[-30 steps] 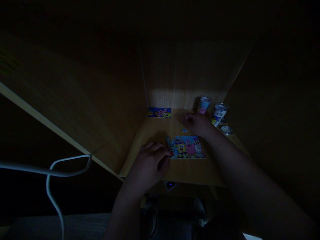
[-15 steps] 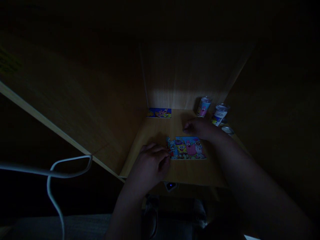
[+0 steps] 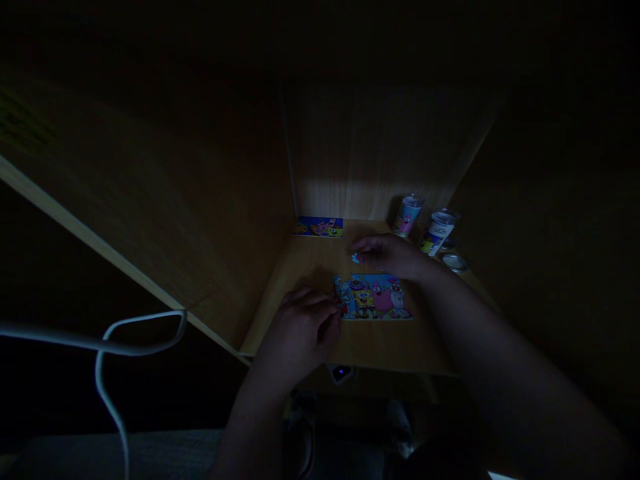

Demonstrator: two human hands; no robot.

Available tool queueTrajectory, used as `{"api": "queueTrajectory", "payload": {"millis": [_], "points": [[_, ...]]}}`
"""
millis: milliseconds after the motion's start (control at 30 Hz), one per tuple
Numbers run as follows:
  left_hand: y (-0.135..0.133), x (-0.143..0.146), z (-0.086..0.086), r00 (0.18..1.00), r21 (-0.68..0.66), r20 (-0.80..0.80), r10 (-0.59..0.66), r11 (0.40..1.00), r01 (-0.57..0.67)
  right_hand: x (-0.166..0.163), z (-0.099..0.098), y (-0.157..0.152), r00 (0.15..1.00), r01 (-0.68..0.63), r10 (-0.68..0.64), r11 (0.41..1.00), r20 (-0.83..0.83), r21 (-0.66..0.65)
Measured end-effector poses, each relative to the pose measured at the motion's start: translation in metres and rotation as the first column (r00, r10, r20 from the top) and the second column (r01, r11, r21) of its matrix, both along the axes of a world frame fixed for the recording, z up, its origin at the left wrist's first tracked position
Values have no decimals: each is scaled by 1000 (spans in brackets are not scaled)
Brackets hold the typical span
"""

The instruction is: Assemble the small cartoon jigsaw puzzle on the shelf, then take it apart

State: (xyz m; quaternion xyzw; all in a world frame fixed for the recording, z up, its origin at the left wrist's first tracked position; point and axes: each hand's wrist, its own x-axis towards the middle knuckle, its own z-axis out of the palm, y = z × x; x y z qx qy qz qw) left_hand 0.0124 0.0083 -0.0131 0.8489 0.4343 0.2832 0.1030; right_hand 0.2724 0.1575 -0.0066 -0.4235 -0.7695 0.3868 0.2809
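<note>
SpongeBob jigsaw puzzle (image 3: 374, 298), long axis crosswise. Right hand (image 3: 390, 257) pinching blue piece (image 3: 356, 258) beyond far edge; left hand (image 3: 305, 330) curled at left edge, grip unclear.

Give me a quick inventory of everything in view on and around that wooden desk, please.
jigsaw puzzle: 1, multicoloured cartoon picture, lying flat at the desk's front centre
puzzle piece: 1, blue, at the right hand's fingertips
picture card: 1, blue cartoon print, against the back wall
printed canisters: 2, one pink-blue, one white-yellow, upright at back right
round metal lid: 1, silver, right of the canisters
wooden desk: 1, light wood, walled at back and sides
cable: 1, white, looping at lower left
small device: 1, dark, blue light, below the desk's front edge
left hand: at the puzzle's left edge
right hand: above the puzzle
</note>
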Motion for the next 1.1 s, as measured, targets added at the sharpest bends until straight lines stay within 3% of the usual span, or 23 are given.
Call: {"api": "queueTrajectory", "payload": {"millis": [200, 333, 700, 900, 1100], "points": [[0, -1, -2, 1000, 12, 28, -3, 1000, 3, -2, 6, -6, 994, 55, -74, 977, -85, -207], [0, -1, -3, 1000, -2, 14, -1, 1000, 1, -5, 4, -7, 988, 47, -86, 959, -131, -278], [0, 0, -3, 1000, -31, 20, 3, 1000, -2, -7, 7, -10, 995, 44, -60, 980, -75, -195], [0, 0, -3, 1000, -22, 19, -2, 1000, 2, -9, 14, -13, 999, 32, -25, 982, 40, -185], [1, 0, -5, 1000, -8, 28, -2, 1000, 2, -10, 11, -11, 1000, 17, -17, 979, 5, -203]]}}
